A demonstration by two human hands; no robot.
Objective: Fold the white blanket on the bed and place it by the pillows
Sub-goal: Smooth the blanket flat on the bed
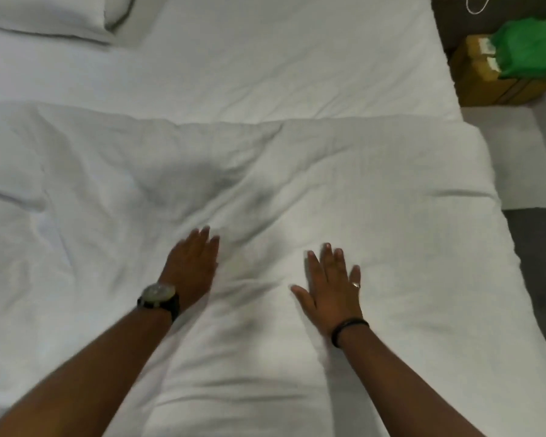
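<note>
The white blanket (344, 190) lies spread and wrinkled across the near half of the bed, its far folded edge running left to right. My left hand (191, 266), with a watch on the wrist, rests flat on it, palm down. My right hand (331, 282), with a ring and a black wristband, lies flat on the blanket too, fingers spread. Neither hand grips any cloth. A white pillow (54, 17) sits at the far left corner. The white bed sheet (281, 58) shows beyond the blanket.
Past the bed's right edge stand a yellow-brown box (486, 80) and a green bag (530, 48). Dark grey floor (536, 241) runs along the right side. A white cord (476, 4) hangs at the top right.
</note>
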